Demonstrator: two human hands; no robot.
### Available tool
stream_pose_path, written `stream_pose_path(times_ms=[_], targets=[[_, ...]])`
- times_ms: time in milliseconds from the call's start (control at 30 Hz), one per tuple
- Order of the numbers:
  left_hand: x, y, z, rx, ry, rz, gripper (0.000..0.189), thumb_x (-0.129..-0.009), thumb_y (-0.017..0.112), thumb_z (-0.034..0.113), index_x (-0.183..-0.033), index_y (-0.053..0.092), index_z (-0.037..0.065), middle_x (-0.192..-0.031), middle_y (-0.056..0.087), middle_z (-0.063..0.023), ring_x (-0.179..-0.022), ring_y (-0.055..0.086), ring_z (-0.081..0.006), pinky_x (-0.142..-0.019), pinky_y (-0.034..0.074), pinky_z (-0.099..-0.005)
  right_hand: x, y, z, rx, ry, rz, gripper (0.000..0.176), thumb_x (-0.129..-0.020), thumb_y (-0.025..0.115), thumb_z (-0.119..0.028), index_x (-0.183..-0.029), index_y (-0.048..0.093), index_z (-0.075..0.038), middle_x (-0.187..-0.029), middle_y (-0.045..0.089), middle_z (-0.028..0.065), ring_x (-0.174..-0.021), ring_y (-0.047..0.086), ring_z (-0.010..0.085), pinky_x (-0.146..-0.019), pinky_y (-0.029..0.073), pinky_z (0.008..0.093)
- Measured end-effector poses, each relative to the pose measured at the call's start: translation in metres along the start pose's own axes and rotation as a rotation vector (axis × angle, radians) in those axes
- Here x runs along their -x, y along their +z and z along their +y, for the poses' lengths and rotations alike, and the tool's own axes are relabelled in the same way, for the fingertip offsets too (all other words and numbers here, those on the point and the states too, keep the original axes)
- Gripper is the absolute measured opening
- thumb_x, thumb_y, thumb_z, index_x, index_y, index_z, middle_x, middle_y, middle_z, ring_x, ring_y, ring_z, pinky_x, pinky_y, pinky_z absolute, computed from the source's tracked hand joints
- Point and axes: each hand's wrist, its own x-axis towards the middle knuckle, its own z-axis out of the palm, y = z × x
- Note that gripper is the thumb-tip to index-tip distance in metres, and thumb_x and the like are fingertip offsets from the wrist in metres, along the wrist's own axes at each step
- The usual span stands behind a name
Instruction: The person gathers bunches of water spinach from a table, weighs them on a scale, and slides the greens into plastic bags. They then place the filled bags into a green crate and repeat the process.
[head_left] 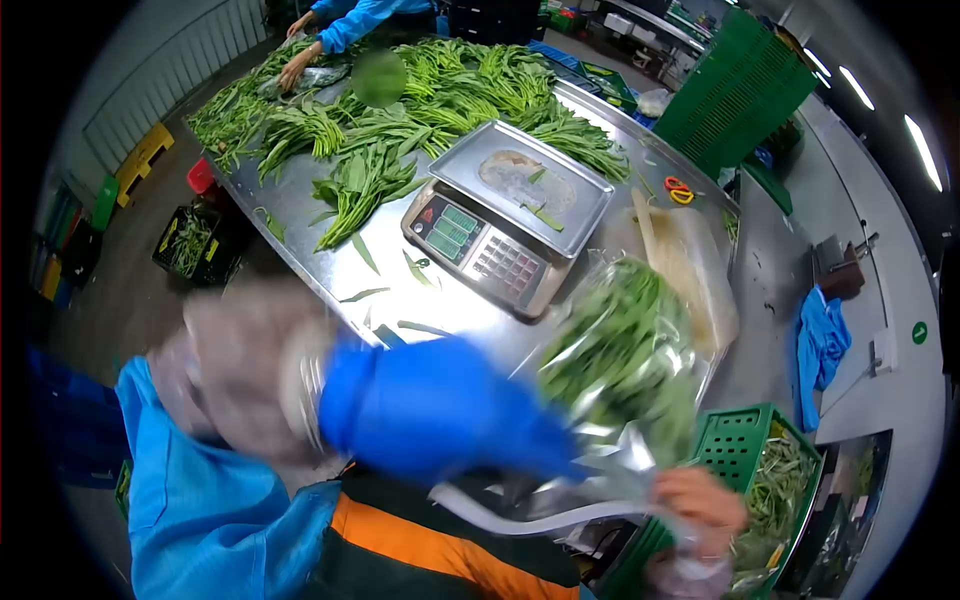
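Note:
A clear plastic bag of leafy greens (625, 350) lies at the table's near right side, its gathered end toward me. My left hand (470, 410), in a blue glove, reaches across to that end; its fingers are smeared by motion. At the lower right my right hand (700, 510), bare, is closed on the end of the bag. A pale curved strip (540, 522) runs below the glove to my right hand; what it belongs to is unclear. Beyond the bag stands a digital scale (485, 255) with a few loose leaves on its steel pan (570, 190).
Piled greens (470, 85) cover the metal table's (310, 235) far side, where a co-worker's hands (298, 65) handle a bag. Orange scissors (679, 190) and a stained board (685, 270) lie right of the scale. A green crate (730, 445) of greens stands at lower right.

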Motion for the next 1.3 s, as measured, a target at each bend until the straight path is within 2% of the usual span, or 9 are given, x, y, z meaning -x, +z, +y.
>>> stream_pose_path(times_ms=[167,233,367,467,567,967,1100,1200,1300], targets=[[0.080,0.231,-0.032,0.100,-0.511,0.139,0.057,-0.082,0.049,0.016,-0.134,0.028,0.016,-0.132,0.037,-0.0115,-0.082,0.058,-0.0267,-0.068,0.050,-0.0337,0.141,0.139,0.054,0.083,0.654,-0.228,0.023,-0.075,0.057,-0.006,-0.097,0.063,-0.007,-0.104,0.061,0.0086,-0.105,0.052,0.0271,-0.090,0.038,0.0363],[0.103,0.288,-0.035,0.542,-0.855,0.321,0.047,-0.085,0.050,0.028,-0.127,0.040,0.010,-0.117,0.050,-0.0136,-0.079,0.058,-0.0217,-0.070,0.049,-0.0307,0.159,0.144,0.059,0.407,0.534,-0.460,0.028,-0.073,0.052,-0.001,-0.099,0.061,-0.008,-0.107,0.058,0.0100,-0.105,0.050,0.0287,-0.088,0.037,0.0393],[0.111,0.310,-0.019,1.424,-1.162,0.262,0.046,-0.083,0.051,0.045,-0.104,0.062,0.005,-0.079,0.064,-0.0110,-0.071,0.060,-0.0150,-0.068,0.047,-0.0263,0.054,0.133,0.033,0.627,0.318,-0.006,0.042,-0.072,0.057,-0.010,-0.114,0.052,-0.006,-0.127,0.041,0.0186,-0.116,0.037,0.0356,-0.097,0.026,0.0431],[0.112,0.301,-0.005,0.815,-1.147,0.197,0.031,-0.079,0.058,0.038,-0.095,0.066,0.013,-0.076,0.065,-0.0107,-0.063,0.063,-0.0203,-0.061,0.049,-0.0278,-0.006,0.159,0.079,0.680,0.221,0.300,0.050,-0.076,0.060,-0.020,-0.122,0.046,-0.008,-0.130,0.038,0.0175,-0.120,0.031,0.0371,-0.100,0.021,0.0450],[0.126,0.324,-0.009,0.658,-0.934,0.299,0.027,-0.079,0.059,0.037,-0.092,0.068,0.015,-0.077,0.065,-0.0093,-0.064,0.062,-0.0217,-0.063,0.049,-0.0285,0.015,0.210,0.179,1.013,0.256,-0.031,0.052,-0.077,0.059,-0.029,-0.123,0.045,-0.010,-0.132,0.036,0.0157,-0.122,0.028,0.0371,-0.101,0.019,0.0488],[0.154,0.387,-0.024,0.356,-0.864,0.585,0.017,-0.070,0.066,0.025,-0.082,0.068,0.013,-0.076,0.062,-0.0125,-0.069,0.061,-0.0304,-0.061,0.049,-0.0335,0.079,0.332,0.037,0.210,0.263,-0.117,0.029,-0.063,0.069,-0.007,-0.088,0.054,-0.005,-0.074,0.057,0.0077,-0.070,0.055,0.0256,-0.062,0.044,0.0331],[0.165,0.381,-0.029,0.491,-0.890,0.440,0.019,-0.073,0.065,0.020,-0.090,0.066,0.010,-0.084,0.064,-0.0136,-0.078,0.063,-0.0269,-0.067,0.048,-0.0302,0.078,0.337,0.031,0.206,0.181,-0.151,0.021,-0.066,0.062,-0.001,-0.083,0.053,-0.006,-0.071,0.055,0.0069,-0.066,0.053,0.0255,-0.060,0.043,0.0340],[0.172,0.352,-0.065,1.236,-0.852,0.807,0.062,-0.079,0.063,0.022,-0.132,0.034,0.007,-0.093,0.062,-0.0112,-0.083,0.058,-0.0155,-0.075,0.047,-0.0325,0.073,0.333,0.027,0.201,0.122,-0.162,0.017,-0.066,0.060,0.001,-0.079,0.051,-0.006,-0.069,0.053,0.0071,-0.064,0.052,0.0256,-0.059,0.042,0.0339],[0.124,0.333,-0.079,0.847,-0.978,0.714,0.065,-0.081,0.061,0.015,-0.135,0.027,0.010,-0.092,0.061,-0.0099,-0.076,0.056,-0.0116,-0.069,0.048,-0.0280,0.077,0.326,0.021,0.168,0.112,-0.203,0.016,-0.066,0.062,-0.001,-0.075,0.050,-0.007,-0.068,0.052,0.0075,-0.063,0.052,0.0253,-0.057,0.042,0.0336]])
